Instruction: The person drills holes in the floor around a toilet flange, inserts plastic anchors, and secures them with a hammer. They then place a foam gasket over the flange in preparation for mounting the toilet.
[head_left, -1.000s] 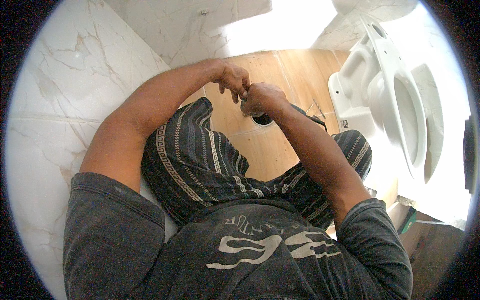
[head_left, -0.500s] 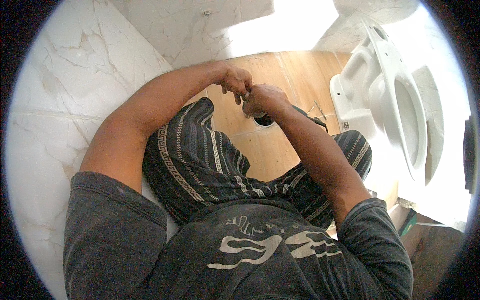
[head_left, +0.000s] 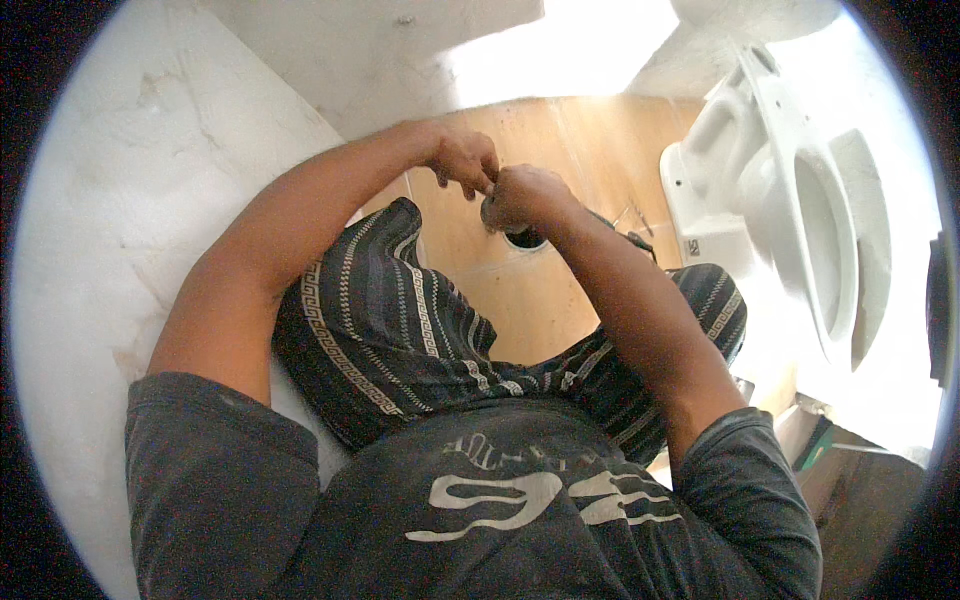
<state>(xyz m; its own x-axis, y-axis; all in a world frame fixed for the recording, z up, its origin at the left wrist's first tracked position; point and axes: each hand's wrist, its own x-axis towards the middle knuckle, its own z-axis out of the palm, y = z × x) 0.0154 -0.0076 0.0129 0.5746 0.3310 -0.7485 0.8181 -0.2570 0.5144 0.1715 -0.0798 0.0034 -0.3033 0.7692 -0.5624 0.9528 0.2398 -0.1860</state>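
Both my hands meet over the tan floor tiles (head_left: 530, 300), just past my knees. My left hand (head_left: 463, 162) reaches in from the left, its fingers bent downward and its fingertips against my right hand. My right hand (head_left: 526, 197) is closed, back upward, with a small greyish patch showing at its finger side. What the two hands pinch is too small and hidden to name. Directly below my right hand a dark round hole (head_left: 524, 241) opens in the floor, partly covered by the hand and forearm.
A white toilet bowl (head_left: 770, 190) rests on its side at the right, its oval opening facing right. Thin metal bits (head_left: 632, 216) and a dark object (head_left: 638, 243) lie beyond my right forearm. Marbled walls (head_left: 110, 200) close in on the left and far side.
Both hands stay together over the same spot, with a very small shift of the fingers. My left upper arm has dropped slightly, and the picture is a little blurrier.
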